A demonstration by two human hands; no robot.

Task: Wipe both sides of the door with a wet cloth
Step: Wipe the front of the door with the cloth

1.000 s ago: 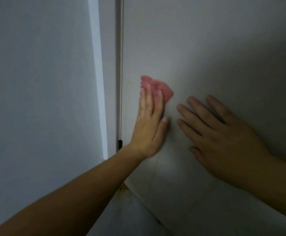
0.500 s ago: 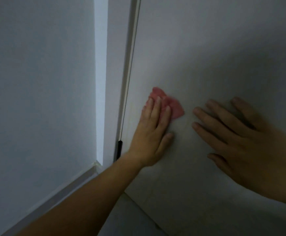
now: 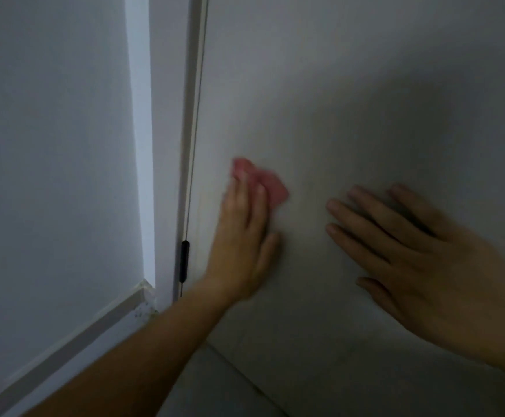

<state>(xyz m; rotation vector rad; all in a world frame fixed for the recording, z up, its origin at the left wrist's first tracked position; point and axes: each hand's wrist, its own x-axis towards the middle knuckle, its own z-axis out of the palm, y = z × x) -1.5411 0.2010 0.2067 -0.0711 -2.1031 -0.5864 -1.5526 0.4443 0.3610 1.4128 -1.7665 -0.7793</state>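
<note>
The white door [image 3: 350, 100] fills the right half of the head view, its hinge edge on the left. My left hand [image 3: 242, 242] lies flat against the door's lower part with straight fingers and presses a pink cloth [image 3: 267, 180] to the surface; the cloth sticks out above and to the right of the fingertips. My right hand [image 3: 419, 260] rests flat on the door to the right of it, fingers spread, holding nothing. Both hands are slightly blurred.
A white door frame [image 3: 170, 130] and a black hinge [image 3: 184, 260] stand just left of my left hand. A white wall [image 3: 49, 145] with a skirting board [image 3: 88, 332] runs along the left. Grey floor [image 3: 215, 386] shows under the door.
My left hand and the cloth have slid lower down the door, near the hinge edge. The view has tilted down, so the skirting board and hinge show more. My right hand stays flat.
</note>
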